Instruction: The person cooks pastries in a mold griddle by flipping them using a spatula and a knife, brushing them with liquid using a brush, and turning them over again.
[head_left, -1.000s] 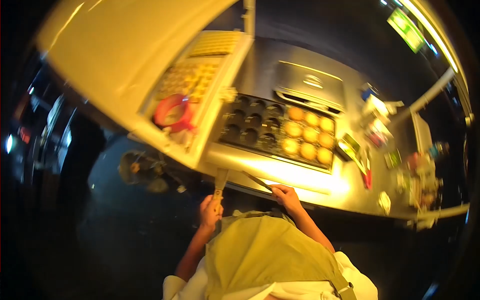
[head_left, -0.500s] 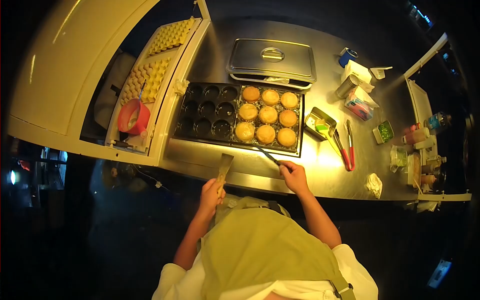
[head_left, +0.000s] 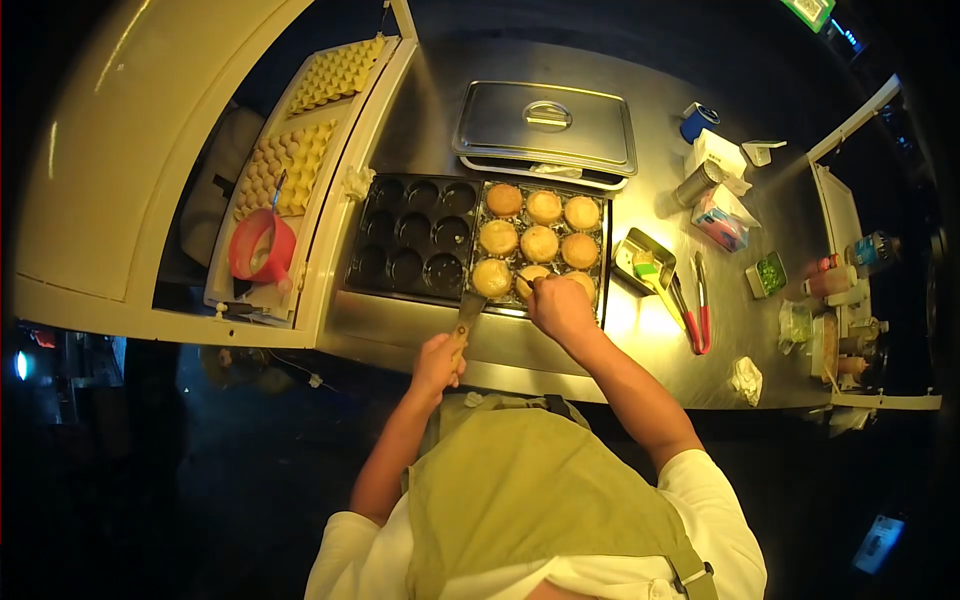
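My left hand [head_left: 437,366] is closed round the handle of a flat scraper [head_left: 470,312]. Its blade meets the near edge of a golden round cake [head_left: 491,278] in the front left corner of the filled half. In my right hand [head_left: 562,308] is a thin dark tool, its tip by the front middle cake [head_left: 532,279]; that hand partly covers the front right cake [head_left: 580,281]. Several golden cakes sit in the wells of the right pan half, while the black mould pan [head_left: 408,232] shows bare wells on the left.
Behind the pan lies a lidded steel tray [head_left: 500,115]. To the right are a small metal tin with a green brush [head_left: 650,280], red-handled tongs [head_left: 700,320], a crumpled tissue [head_left: 746,380] and boxes. Egg trays [head_left: 290,160] and a pink jug [head_left: 262,246] stand left.
Both hands have moved forward to the pan. The scraper blade has gone from the counter to the front left cake, and the thin tool has reached the front middle one.
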